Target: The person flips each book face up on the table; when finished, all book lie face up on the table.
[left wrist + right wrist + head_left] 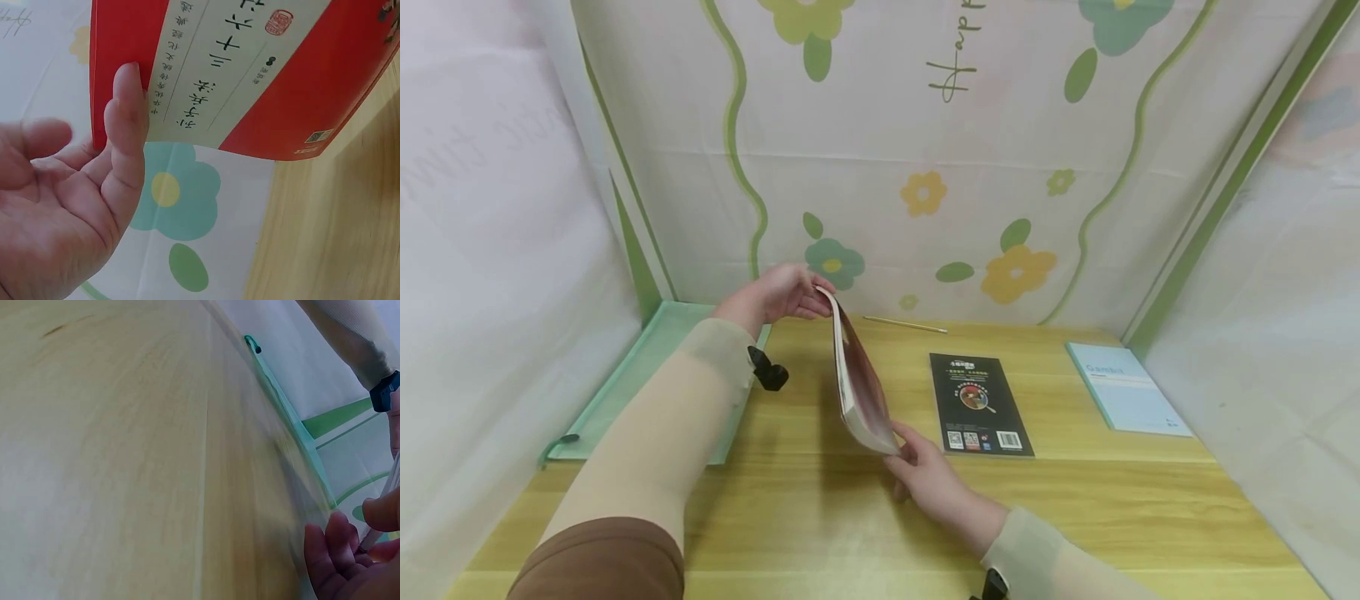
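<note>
A red paperback book (868,379) stands tilted on edge above the table, its page edges showing. Red covers with a cream title band and Chinese characters fill much of the left wrist view. My left hand (786,292) is at the book's far end. Its mostly straight fingers (127,125) lie along the cover, while the thumb is apart from it. At the near lower corner, my right hand (928,479) pinches the book between thumb and fingers. Only part of that hand shows in the right wrist view, at the lower right.
A mint-green zip pouch (625,400) lies left under my left forearm. Right of the book are a black-covered book (977,404) and a light blue notebook (1127,387). A pencil (906,324) lies by the flowered back curtain (850,183). Curtains flank the wooden table (820,533).
</note>
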`<state>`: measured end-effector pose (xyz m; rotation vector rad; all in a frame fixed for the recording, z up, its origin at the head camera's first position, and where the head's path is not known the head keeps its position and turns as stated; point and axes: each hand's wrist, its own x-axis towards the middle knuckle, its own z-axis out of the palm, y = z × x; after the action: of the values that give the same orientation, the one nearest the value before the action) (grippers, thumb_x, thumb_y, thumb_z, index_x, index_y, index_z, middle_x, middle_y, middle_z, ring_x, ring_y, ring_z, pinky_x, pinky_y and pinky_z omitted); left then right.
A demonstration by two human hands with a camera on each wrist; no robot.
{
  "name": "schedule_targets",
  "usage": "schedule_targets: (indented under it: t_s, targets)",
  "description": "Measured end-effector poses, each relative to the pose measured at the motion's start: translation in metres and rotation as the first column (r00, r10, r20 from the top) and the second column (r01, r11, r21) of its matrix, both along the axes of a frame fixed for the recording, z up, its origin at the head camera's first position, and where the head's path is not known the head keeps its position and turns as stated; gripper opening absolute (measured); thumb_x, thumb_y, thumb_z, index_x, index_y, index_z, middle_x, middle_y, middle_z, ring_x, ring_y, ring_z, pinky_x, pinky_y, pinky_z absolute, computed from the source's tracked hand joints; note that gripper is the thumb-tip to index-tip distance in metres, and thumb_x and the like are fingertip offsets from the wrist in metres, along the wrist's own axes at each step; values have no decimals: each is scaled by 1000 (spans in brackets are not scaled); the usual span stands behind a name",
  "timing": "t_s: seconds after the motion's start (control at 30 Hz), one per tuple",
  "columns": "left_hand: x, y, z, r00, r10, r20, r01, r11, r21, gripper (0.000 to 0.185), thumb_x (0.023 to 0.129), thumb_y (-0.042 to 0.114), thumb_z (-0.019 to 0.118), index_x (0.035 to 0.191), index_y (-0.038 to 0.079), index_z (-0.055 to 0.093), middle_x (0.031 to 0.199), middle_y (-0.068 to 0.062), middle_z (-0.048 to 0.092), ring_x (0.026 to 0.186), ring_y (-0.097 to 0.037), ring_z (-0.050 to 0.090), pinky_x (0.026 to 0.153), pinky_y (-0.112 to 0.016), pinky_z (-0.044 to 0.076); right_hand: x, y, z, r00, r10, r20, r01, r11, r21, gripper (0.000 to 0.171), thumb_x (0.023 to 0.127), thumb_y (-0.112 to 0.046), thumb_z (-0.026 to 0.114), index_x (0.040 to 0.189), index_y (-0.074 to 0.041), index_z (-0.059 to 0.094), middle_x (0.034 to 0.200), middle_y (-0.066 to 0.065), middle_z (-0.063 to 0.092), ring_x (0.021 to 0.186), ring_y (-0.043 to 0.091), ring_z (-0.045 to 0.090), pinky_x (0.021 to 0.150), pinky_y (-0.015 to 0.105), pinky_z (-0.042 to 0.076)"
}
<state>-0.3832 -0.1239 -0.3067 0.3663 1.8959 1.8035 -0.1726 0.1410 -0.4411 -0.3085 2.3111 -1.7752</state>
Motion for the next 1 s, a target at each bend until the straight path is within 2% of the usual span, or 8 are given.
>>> schedule_targets:
  t_s: [0.1, 0.23, 0.4, 0.53, 0.67, 0.8, 1.0]
  targets:
    - [0, 2, -2, 999, -3, -46, 0, 999, -51, 38, 94, -9, 36, 130, -13, 46, 93, -11, 67, 80, -20, 70, 78, -33, 56, 0, 0, 0, 1000, 8, -4, -8, 1000, -6, 61, 97, -4, 58, 152, -2, 32, 86, 20, 57, 58, 19, 56, 51, 29, 48]
    - [-1, 4, -4, 995, -10, -95, 0, 995, -103, 30, 98, -7, 45, 127, -12, 49, 92, -11, 68, 81, -19, 69, 85, -38, 55, 0, 0, -1, 1000, 25, 1, -25, 1000, -9, 61, 97, -4, 57, 153, -2, 31, 87, 20, 56, 58, 19, 57, 52, 30, 50]
    - [-1, 6, -5, 990, -31, -136, 14, 992, -125, 27, 100, -3, 48, 126, -10, 52, 96, -13, 69, 93, -27, 69, 84, -38, 55, 1, 0, 1, 998, 56, -2, -56, 998, 28, 54, 99, -6, 55, 151, -4, 37, 88, 21, 58, 60, 23, 59, 56, 33, 52]
    - [-1, 7, -5, 982, -58, -178, 29, 987, -159, 28, 101, -2, 48, 128, -10, 52, 101, -17, 68, 99, -32, 67, 89, -43, 53, 2, -2, 4, 997, 72, 0, -72, 997, 40, 47, 101, -8, 53, 146, -2, 41, 93, 21, 60, 62, 24, 60, 58, 34, 52]
    - [1, 11, -3, 973, -54, -225, 5, 977, -213, 29, 101, 0, 48, 128, -11, 52, 104, -22, 67, 97, -34, 68, 89, -46, 53, 4, -3, 6, 998, 67, -1, -67, 997, 24, 47, 101, -8, 53, 145, 2, 41, 103, 21, 62, 64, 24, 59, 58, 35, 53]
    - [4, 19, 0, 964, -45, -262, -29, 963, -269, 31, 102, 2, 49, 129, -11, 51, 106, -26, 67, 97, -37, 68, 89, -49, 52, 5, -6, 4, 999, 49, 13, -49, 999, 23, 49, 101, -11, 53, 145, 6, 38, 100, 19, 62, 64, 22, 58, 53, 34, 51]
    - [6, 27, 4, 948, -46, -316, -73, 933, -353, 30, 102, 6, 52, 129, -7, 52, 105, -23, 66, 93, -32, 68, 84, -46, 55, 6, -7, -2, 999, 42, 21, -43, 999, 31, 40, 103, -13, 51, 137, 7, 45, 92, 15, 63, 59, 19, 55, 46, 28, 46]
